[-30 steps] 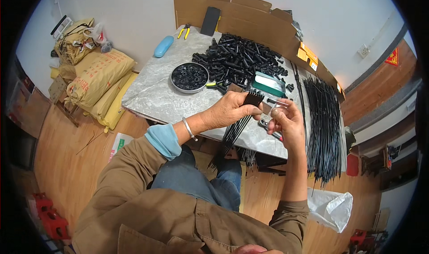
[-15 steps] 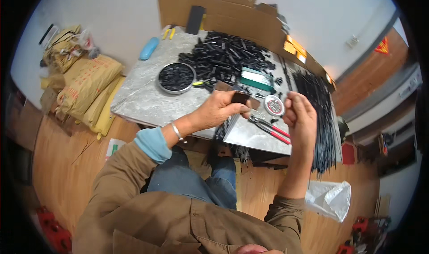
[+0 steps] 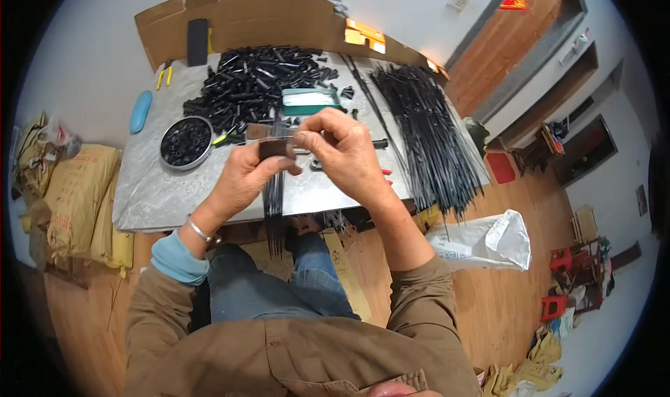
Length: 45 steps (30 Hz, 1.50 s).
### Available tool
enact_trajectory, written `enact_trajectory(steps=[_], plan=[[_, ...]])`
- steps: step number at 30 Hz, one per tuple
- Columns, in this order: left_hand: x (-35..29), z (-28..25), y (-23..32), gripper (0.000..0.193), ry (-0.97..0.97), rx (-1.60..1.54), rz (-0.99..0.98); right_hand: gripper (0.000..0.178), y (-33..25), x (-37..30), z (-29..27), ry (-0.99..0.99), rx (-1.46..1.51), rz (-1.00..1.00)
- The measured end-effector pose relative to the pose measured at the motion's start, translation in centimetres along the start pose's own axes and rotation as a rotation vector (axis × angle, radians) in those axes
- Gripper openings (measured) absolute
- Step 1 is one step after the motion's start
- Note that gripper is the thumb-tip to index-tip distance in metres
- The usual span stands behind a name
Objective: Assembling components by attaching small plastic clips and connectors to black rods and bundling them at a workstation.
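My left hand (image 3: 241, 179) grips a small dark brown, flat piece (image 3: 273, 148) between thumb and fingers, above the table's front part. My right hand (image 3: 345, 156) is closed in a pinch right beside that piece, its fingertips at the piece's right end. Whatever lies in the pinch is too small to make out. Below my left hand, a bunch of thin black strips (image 3: 274, 215) hangs over the table's front edge. Behind my right hand, nippers with red handles (image 3: 386, 173) are mostly hidden.
On the grey table (image 3: 150, 194) lie a heap of black plastic parts (image 3: 258, 83), a round tin of small black pieces (image 3: 187, 143), a green box (image 3: 311, 104), a blue case (image 3: 141, 111) and yellow-handled pliers (image 3: 165, 74). Long black rods (image 3: 433, 135) cover the right side. Cardboard (image 3: 265, 16) stands behind.
My right hand has moved left and come up to the brown piece in my left hand. The view has turned to the right.
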<state>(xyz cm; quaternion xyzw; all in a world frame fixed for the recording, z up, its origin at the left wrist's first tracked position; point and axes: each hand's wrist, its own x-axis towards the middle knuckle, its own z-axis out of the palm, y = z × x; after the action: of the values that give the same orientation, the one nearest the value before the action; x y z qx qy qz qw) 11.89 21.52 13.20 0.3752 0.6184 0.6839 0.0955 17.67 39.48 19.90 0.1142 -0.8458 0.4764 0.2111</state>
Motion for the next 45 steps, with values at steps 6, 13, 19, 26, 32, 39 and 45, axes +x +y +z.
enact_trajectory(steps=[6, 13, 19, 26, 32, 39, 45], plan=[[0.2, 0.2, -2.1, 0.017, -0.07, 0.336, 0.187, 0.008, 1.6, -0.2, -0.6, 0.023, 0.067, 0.009], [-3.1, -1.2, -9.0, 0.071, -0.329, 0.992, 0.255, 0.015, 0.7, 0.4, 0.9, 0.034, 0.221, 0.031], [-3.5, -1.3, -10.0, 0.095, -0.275, 0.817, 0.212, 0.034, 8.1, 2.7, -1.3, 0.065, 0.204, 0.394], [-3.6, -1.3, -10.5, 0.106, -0.276, 1.04, 0.217, 0.036, 15.8, 3.8, 2.7, -0.198, 0.194, 0.366], [-3.6, -1.1, -11.1, 0.105, -0.235, 1.011, 0.201, 0.014, 18.2, 8.3, 4.5, -0.195, -0.47, -0.024], [-3.9, -1.3, -10.9, 0.098, -0.182, 1.041, 0.179, 0.014, 19.4, 10.5, 5.8, -0.16, -0.145, 0.316], [-4.0, -1.4, -10.0, 0.098, -0.209, 0.966, 0.136, 0.034, 18.6, 11.3, 5.4, -0.242, -0.564, 0.253]])
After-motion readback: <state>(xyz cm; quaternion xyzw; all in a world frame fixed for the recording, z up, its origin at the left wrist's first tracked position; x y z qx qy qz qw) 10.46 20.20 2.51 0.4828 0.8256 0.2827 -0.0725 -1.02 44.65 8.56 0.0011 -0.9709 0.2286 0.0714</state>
